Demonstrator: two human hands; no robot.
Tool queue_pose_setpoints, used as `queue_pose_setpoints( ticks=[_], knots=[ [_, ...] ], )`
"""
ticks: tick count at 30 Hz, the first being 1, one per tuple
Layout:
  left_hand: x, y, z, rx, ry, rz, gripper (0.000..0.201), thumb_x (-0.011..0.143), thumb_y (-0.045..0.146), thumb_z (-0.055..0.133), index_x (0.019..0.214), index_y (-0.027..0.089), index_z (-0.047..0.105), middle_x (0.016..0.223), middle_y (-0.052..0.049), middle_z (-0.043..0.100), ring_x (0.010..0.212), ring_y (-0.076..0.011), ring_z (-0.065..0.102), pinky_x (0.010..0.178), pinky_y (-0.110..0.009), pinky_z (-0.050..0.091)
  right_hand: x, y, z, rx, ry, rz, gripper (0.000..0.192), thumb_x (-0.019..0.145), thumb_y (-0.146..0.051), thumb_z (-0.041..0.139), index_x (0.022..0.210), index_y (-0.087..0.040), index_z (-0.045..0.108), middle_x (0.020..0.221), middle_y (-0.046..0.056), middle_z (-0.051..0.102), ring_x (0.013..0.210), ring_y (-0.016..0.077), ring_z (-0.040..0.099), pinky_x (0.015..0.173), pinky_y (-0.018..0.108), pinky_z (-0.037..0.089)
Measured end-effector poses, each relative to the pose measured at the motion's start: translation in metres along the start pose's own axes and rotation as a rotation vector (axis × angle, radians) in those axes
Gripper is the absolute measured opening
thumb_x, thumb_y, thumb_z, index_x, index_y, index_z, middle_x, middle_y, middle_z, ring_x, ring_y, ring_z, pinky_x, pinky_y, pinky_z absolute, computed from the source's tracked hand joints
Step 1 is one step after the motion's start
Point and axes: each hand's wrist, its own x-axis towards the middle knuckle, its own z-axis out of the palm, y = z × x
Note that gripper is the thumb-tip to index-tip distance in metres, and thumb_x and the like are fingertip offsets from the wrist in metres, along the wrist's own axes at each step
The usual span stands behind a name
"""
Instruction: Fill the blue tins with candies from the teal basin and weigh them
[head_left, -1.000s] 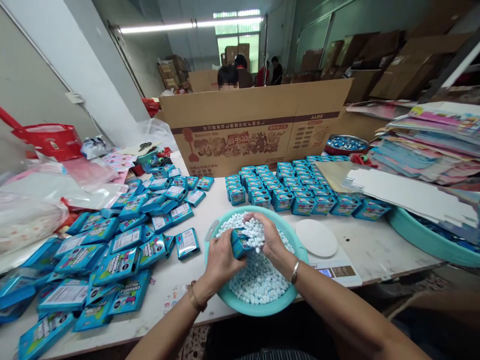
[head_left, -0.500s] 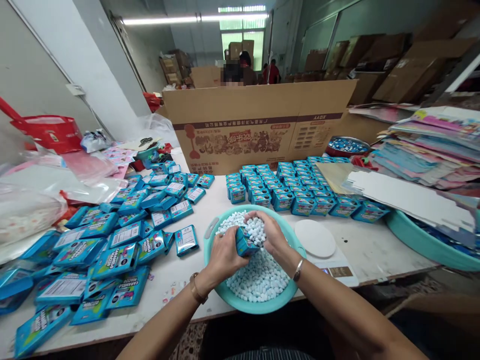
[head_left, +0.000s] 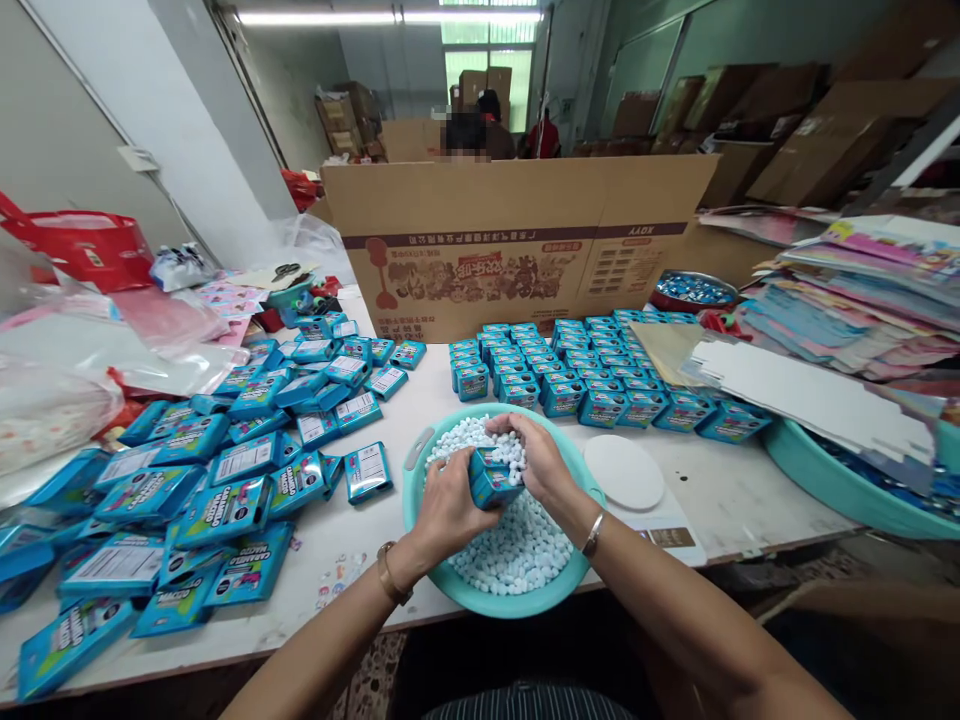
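A small blue candy box [head_left: 495,488] is gripped in my left hand [head_left: 448,512], tilted over a turquoise basin [head_left: 517,604]. Pale white-blue candies [head_left: 514,555] fill much of that basin. My right hand [head_left: 546,465] is cupped around a handful of the same candies, held against the box's upper right side. Some candies lie at the box's opening; how full it is inside I cannot tell. Both hands are above the basin.
Flat-lying blue boxes [head_left: 225,510] are heaped on the left. Rows of upright boxes [head_left: 562,375] stand behind the basin, before a large carton [head_left: 517,250]. To the right are a white scale [head_left: 626,472] and another turquoise basin [head_left: 817,490] with cardboard sheets on it.
The view has shifted slightly. The box has tipped a little in my left hand, showing more of its side, and my right hand still presses candies against it.
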Motion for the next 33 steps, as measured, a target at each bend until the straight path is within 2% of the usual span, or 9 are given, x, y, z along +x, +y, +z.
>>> queue_pose_setpoints(
  ticks=[7, 11, 15, 18, 21, 23, 25, 29, 33],
  knots=[
    [-0.001, -0.005, -0.001, -0.007, 0.079, 0.013, 0.07, 0.061, 0.035, 0.077, 0.123, 0.019, 0.048, 0.117, -0.011, 0.066, 0.11, -0.0345, 0.063, 0.099, -0.051, 0.046, -0.005, -0.002, 0.004, -0.056, -0.072, -0.006, 0.026, 0.074, -0.044, 0.064, 0.073, -0.02, 0.073, 0.082, 0.004, 0.074, 0.091, 0.0236, 0.066, 0.096, 0.04, 0.047],
    [-0.002, -0.01, -0.001, 0.032, 0.079, 0.081, 0.072, 0.061, 0.033, 0.078, 0.123, 0.017, 0.047, 0.119, -0.013, 0.066, 0.112, -0.035, 0.062, 0.104, -0.053, 0.043, -0.015, -0.002, 0.002, -0.145, -0.218, -0.036, 0.036, 0.079, -0.054, 0.064, 0.091, -0.022, 0.076, 0.105, 0.006, 0.075, 0.109, 0.0246, 0.063, 0.106, 0.042, 0.042],
    [-0.013, -0.015, -0.009, 0.064, 0.04, 0.109, 0.069, 0.063, 0.03, 0.076, 0.124, 0.017, 0.046, 0.121, -0.013, 0.066, 0.114, -0.0342, 0.061, 0.105, -0.052, 0.042, -0.01, 0.0, -0.019, -0.165, -0.316, -0.008, 0.048, 0.085, -0.063, 0.056, 0.109, -0.026, 0.073, 0.125, 0.005, 0.069, 0.125, 0.0255, 0.057, 0.112, 0.044, 0.036],
    [-0.022, -0.009, -0.021, 0.153, -0.068, 0.052, 0.066, 0.065, 0.026, 0.072, 0.125, 0.018, 0.048, 0.12, -0.013, 0.065, 0.112, -0.0341, 0.061, 0.096, -0.048, 0.048, 0.008, 0.009, -0.047, -0.526, -0.221, -0.014, 0.048, 0.086, -0.061, 0.055, 0.113, -0.026, 0.07, 0.128, 0.007, 0.067, 0.128, 0.0294, 0.054, 0.113, 0.048, 0.034],
    [-0.015, 0.002, -0.03, 0.347, -0.301, -0.006, 0.059, 0.064, 0.022, 0.066, 0.121, 0.016, 0.053, 0.112, -0.015, 0.066, 0.102, -0.0361, 0.064, 0.086, -0.047, 0.051, 0.024, 0.026, -0.068, -0.973, -0.151, -0.032, 0.045, 0.083, -0.05, 0.06, 0.117, -0.021, 0.068, 0.129, 0.014, 0.064, 0.129, 0.0342, 0.05, 0.113, 0.051, 0.031],
    [-0.003, 0.008, -0.03, 0.435, -0.442, 0.003, 0.053, 0.062, 0.021, 0.065, 0.114, 0.014, 0.056, 0.108, -0.017, 0.067, 0.098, -0.0369, 0.066, 0.081, -0.046, 0.052, 0.027, 0.039, -0.073, -1.053, -0.106, -0.037, 0.042, 0.084, -0.044, 0.056, 0.116, -0.018, 0.067, 0.126, 0.016, 0.063, 0.126, 0.0334, 0.051, 0.111, 0.049, 0.034],
    [0.009, 0.01, -0.025, 0.45, -0.502, 0.021, 0.05, 0.062, 0.024, 0.066, 0.11, 0.013, 0.057, 0.106, -0.018, 0.067, 0.095, -0.0369, 0.067, 0.077, -0.043, 0.053, 0.026, 0.05, -0.071, -0.983, -0.06, -0.012, 0.037, 0.086, -0.044, 0.051, 0.107, -0.019, 0.068, 0.116, 0.014, 0.066, 0.117, 0.0306, 0.056, 0.106, 0.046, 0.039],
    [0.019, 0.007, -0.012, 0.399, -0.456, 0.016, 0.05, 0.062, 0.027, 0.067, 0.109, 0.013, 0.055, 0.106, -0.018, 0.067, 0.092, -0.0359, 0.068, 0.073, -0.042, 0.053, 0.019, 0.067, -0.049, -0.567, 0.046, 0.131, 0.03, 0.079, -0.051, 0.059, 0.078, -0.022, 0.065, 0.089, 0.005, 0.071, 0.097, 0.0271, 0.063, 0.096, 0.041, 0.047],
    [0.005, -0.001, -0.005, 0.296, -0.348, -0.019, 0.056, 0.062, 0.023, 0.066, 0.116, 0.015, 0.053, 0.111, -0.016, 0.067, 0.1, -0.0368, 0.067, 0.08, -0.044, 0.054, 0.015, 0.066, -0.023, -0.019, 0.186, 0.415, 0.025, 0.072, -0.045, 0.071, 0.081, -0.023, 0.066, 0.083, 0.005, 0.073, 0.089, 0.0258, 0.069, 0.086, 0.041, 0.053]
  ],
)
